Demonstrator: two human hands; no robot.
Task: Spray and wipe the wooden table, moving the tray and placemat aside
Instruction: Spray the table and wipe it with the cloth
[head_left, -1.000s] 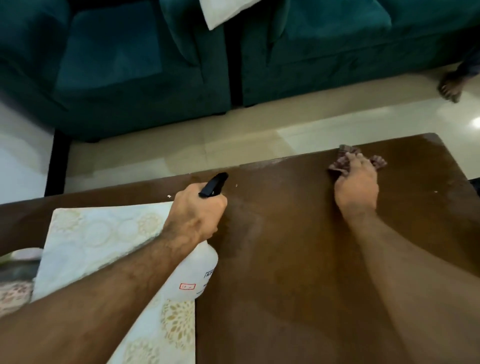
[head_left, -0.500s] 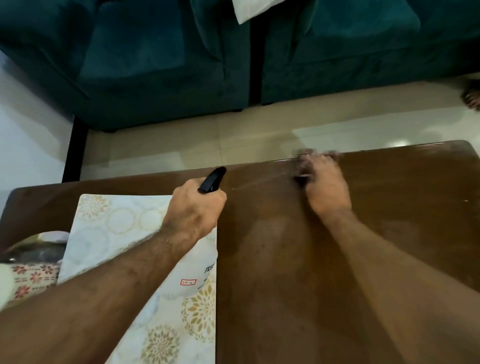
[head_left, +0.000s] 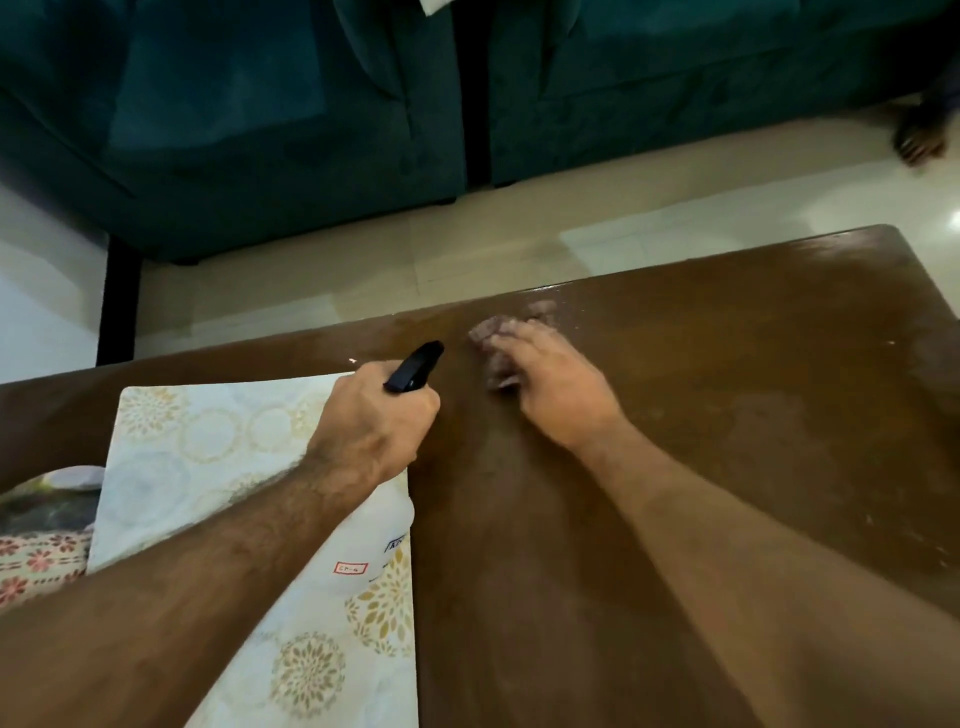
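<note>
My left hand (head_left: 376, 423) grips a white spray bottle (head_left: 387, 535) with a black nozzle (head_left: 414, 366), held above the right edge of the patterned placemat (head_left: 218, 467). My right hand (head_left: 550, 387) presses a brownish cloth (head_left: 493, 332) flat against the wooden table (head_left: 727, 415) near its far edge, just right of the nozzle. The cloth is blurred and mostly under the fingers. A floral tray (head_left: 36, 551) peeks out at the left, partly under the placemat.
A teal sofa (head_left: 260, 130) stands beyond the table across a strip of pale tiled floor (head_left: 363, 275). Another person's foot (head_left: 917, 137) shows at the far right on the floor. The table's right corner (head_left: 883, 234) lies far right.
My right hand has swept the cloth leftward along the far edge, from the right side to beside the nozzle. The left hand keeps the bottle over the placemat.
</note>
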